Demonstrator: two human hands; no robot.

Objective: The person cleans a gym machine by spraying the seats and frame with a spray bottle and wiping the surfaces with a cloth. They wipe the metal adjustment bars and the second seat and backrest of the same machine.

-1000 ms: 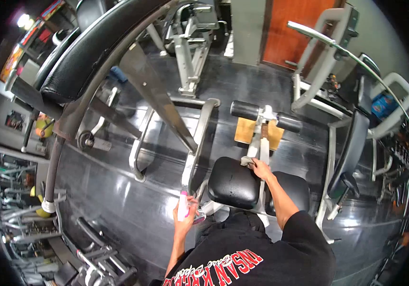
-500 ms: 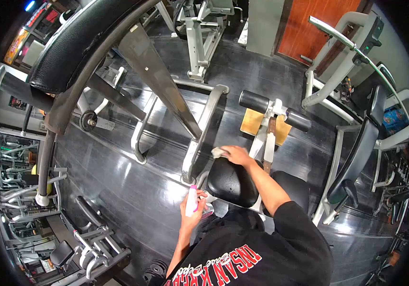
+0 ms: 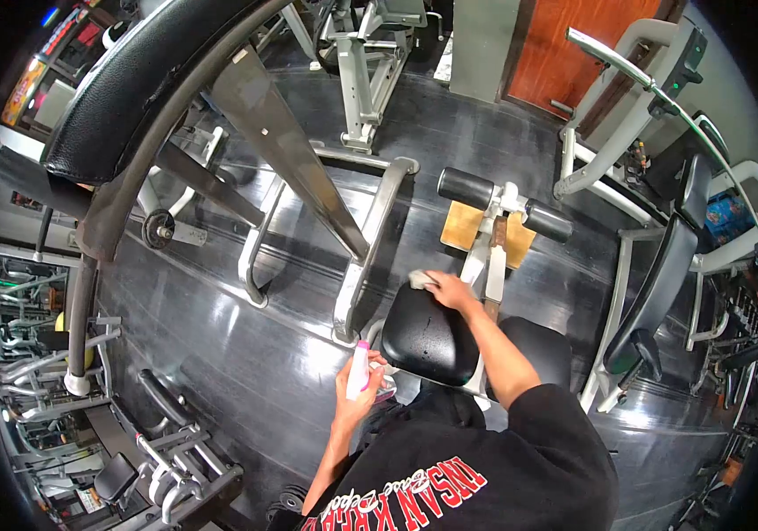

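Nearest is the person's black shirt (image 3: 520,469), with red and white lettering across it. Just ahead, on the left, the left hand (image 3: 352,400) has its fingers wrapped around a white and pink bottle (image 3: 359,372), held upright or nearly so beside the near left side of a black seat (image 3: 428,341). The seat is padded, with rounded corners and small shiny specks on its top. Beyond its middle, the right hand (image 3: 451,291) reaches over from the right and pinches a pale, crumpled cloth (image 3: 419,280) between bent fingers and thumb; the cloth lies at the seat's far left edge, and how much of it touches the pad is hard to tell. To the right, partly behind the right forearm, is a second black seat (image 3: 540,350). A pale metal bar (image 3: 496,265) with a brown, worn-looking stretch runs ahead from between the seats to two black rollers (image 3: 466,188), one on each side of it. A light brown board (image 3: 461,227) shows on the dark floor (image 3: 220,310) under that end. To the left, a large metal frame (image 3: 295,159) slants down to the floor, near a round weight (image 3: 158,229). Farthest off, past more gym machines, are a grey pillar (image 3: 485,53) and a reddish-brown door (image 3: 560,49).
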